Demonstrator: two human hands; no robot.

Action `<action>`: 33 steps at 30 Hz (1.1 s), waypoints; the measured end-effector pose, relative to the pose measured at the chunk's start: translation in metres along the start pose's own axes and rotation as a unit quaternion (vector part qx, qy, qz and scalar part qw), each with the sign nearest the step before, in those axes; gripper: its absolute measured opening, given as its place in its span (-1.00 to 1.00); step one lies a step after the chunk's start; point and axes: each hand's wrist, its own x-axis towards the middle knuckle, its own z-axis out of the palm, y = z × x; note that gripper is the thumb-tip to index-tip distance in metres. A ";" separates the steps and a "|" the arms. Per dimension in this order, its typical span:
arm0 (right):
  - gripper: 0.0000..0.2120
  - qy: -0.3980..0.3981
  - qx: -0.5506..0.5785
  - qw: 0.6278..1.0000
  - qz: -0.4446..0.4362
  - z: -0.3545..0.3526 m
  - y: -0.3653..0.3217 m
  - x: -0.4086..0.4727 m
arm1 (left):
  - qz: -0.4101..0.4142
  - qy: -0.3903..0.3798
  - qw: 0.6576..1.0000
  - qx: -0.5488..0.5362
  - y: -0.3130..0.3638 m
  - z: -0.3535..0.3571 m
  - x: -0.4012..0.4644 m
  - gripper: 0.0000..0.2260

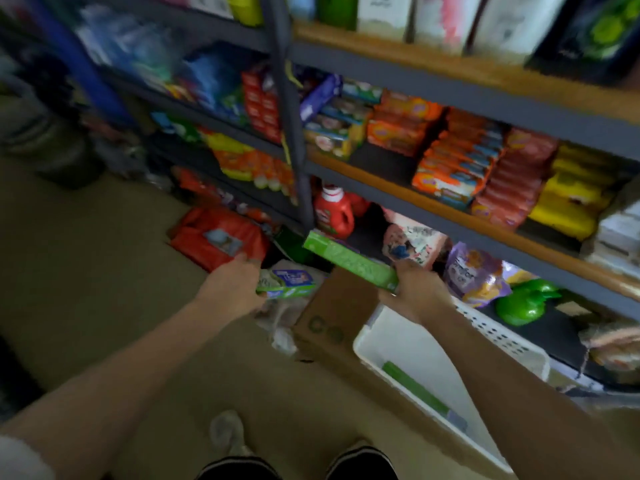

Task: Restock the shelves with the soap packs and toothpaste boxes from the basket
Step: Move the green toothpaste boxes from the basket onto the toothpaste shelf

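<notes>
My right hand (412, 292) grips one end of a long green toothpaste box (349, 259), which points up and left toward the lower shelf. My left hand (232, 285) holds a green and blue soap pack (291, 282) just left of it. Below my right arm stands the white basket (502, 336), with another green toothpaste box (415, 388) lying inside. The shelf (398, 183) at mid height carries orange, red and yellow soap packs (457, 161). The whole view is blurred.
A brown cardboard box (332, 306) sits on the floor between the basket and the shelf post (294, 133). A red bag (218, 239), a red detergent bottle (334, 211), a purple pouch (474, 275) and a green bottle (523, 299) crowd the bottom level.
</notes>
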 end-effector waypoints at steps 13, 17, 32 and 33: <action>-0.49 0.082 -0.051 0.995 -0.023 0.008 -0.273 0.129 | -0.032 0.240 0.959 -0.148 -0.262 -0.038 0.001 -0.55; -0.47 0.099 0.105 0.986 0.083 0.006 -0.337 0.175 | -0.020 0.262 0.950 -0.171 -0.328 -0.053 0.032 -0.56; -0.50 0.101 0.222 0.947 0.209 -0.060 -0.365 0.380 | 0.034 0.281 0.926 -0.252 -0.330 -0.140 0.280 -0.55; -0.50 0.097 0.209 0.949 0.214 -0.060 -0.365 0.391 | 0.030 0.267 0.928 -0.257 -0.324 -0.139 0.300 -0.55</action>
